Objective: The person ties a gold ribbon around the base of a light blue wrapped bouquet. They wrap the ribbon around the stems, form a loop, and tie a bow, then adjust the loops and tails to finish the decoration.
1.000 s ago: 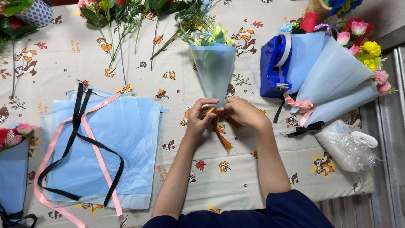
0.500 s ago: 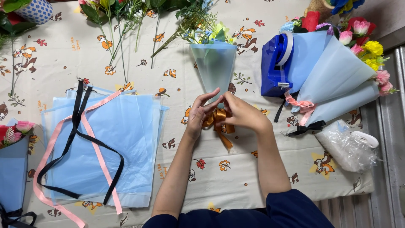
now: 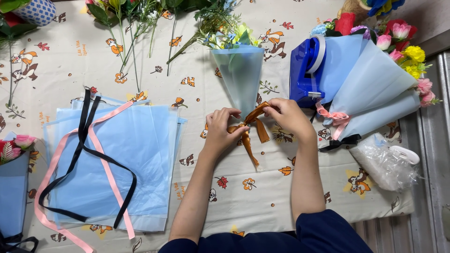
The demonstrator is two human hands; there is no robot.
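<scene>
Where the printed tablecloth [image 3: 140,56] reaches its right edge, a crumpled clear plastic bag [image 3: 382,164] lies with a white object poking from it, just below two finished bouquets [image 3: 375,89] wrapped in pale blue paper and tied with pink and black ribbon. A blue tape dispenser [image 3: 307,70] stands against them, toward the far edge. At the left half, a stack of pale blue wrapping sheets [image 3: 140,154] carries a loose pink ribbon [image 3: 101,164] and a black ribbon [image 3: 84,136]. Loose green stems [image 3: 136,28] lie along the far edge, and a patterned blue cup [image 3: 35,10] sits in the far left corner. Near the middle, a small blue paper cone bouquet [image 3: 240,77] holds yellow and blue flowers. At its narrow base, the left hand [image 3: 220,133] pinches the knot of an orange ribbon [image 3: 251,131] with curled fingers, while the right hand [image 3: 286,115] grips one loop between thumb and fingertips.
</scene>
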